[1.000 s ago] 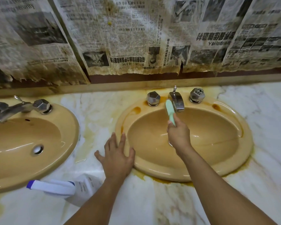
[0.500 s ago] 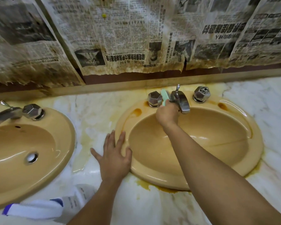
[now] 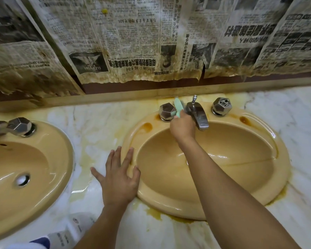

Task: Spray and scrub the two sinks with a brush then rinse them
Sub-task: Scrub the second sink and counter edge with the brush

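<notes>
Brush (image 3: 178, 107), pale green, stands nearly upright between the left knob (image 3: 167, 112) and the tap (image 3: 197, 115) at the back of the right sink (image 3: 258, 194). The right hand (image 3: 182, 128) grips its handle, arm stretched forward across the basin. The left hand (image 3: 118, 178) lies flat, fingers spread, on that sink's near-left rim and the marble counter (image 3: 97, 123). The left sink (image 3: 61, 177) sits well apart. A spray bottle (image 3: 66, 236) lies at the bottom edge.
</notes>
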{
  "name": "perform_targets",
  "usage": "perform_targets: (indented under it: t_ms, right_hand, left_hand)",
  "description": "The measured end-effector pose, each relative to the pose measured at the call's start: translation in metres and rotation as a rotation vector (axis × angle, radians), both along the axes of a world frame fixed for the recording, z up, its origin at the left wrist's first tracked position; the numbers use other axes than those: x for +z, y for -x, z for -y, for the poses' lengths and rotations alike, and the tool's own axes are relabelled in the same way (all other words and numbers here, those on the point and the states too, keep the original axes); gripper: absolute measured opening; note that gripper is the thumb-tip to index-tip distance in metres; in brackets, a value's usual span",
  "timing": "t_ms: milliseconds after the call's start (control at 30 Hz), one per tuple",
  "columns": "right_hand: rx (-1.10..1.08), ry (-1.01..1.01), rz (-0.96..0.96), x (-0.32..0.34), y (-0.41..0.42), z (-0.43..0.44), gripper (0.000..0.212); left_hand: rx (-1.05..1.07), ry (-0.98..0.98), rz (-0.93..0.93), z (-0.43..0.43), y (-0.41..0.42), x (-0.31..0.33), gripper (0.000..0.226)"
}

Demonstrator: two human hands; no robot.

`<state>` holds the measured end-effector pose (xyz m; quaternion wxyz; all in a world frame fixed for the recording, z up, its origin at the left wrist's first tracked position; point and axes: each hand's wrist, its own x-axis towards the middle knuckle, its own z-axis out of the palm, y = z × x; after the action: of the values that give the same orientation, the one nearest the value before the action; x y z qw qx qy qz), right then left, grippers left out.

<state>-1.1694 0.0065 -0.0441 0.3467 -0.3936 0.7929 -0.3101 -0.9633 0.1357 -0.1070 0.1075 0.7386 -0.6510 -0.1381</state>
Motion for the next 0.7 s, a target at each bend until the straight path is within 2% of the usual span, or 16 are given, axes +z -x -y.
perform_targets:
  t_ms: [167, 233, 433, 600, 700]
  right_hand:
    - [-0.2, -0.023, 0.34, -0.008, 0.006, -0.05, 0.042]
    - [-0.235, -0.043, 0.397, -0.006, 0.007, -0.054, 0.041]
    - [-0.181, -0.001, 0.347, 0.0, 0.003, -0.019, 0.049]
    - [-0.201, -0.036, 0.36, -0.004, 0.009, -0.048, 0.044]
    - [-0.155, -0.031, 0.277, -0.001, 0.006, -0.049, 0.04]
  left_hand:
    - [0.005, 0.009, 0.0, 0.0, 0.0, 0.0, 0.064]
    - [0.005, 0.017, 0.0, -0.001, 0.001, -0.001, 0.063]
    - [0.005, 0.015, 0.0, -0.001, 0.0, -0.001, 0.063]
    - [0.011, 0.008, -0.01, 0.0, 0.001, -0.001, 0.064]
    - [0.009, 0.005, -0.006, 0.0, 0.0, 0.0, 0.064]
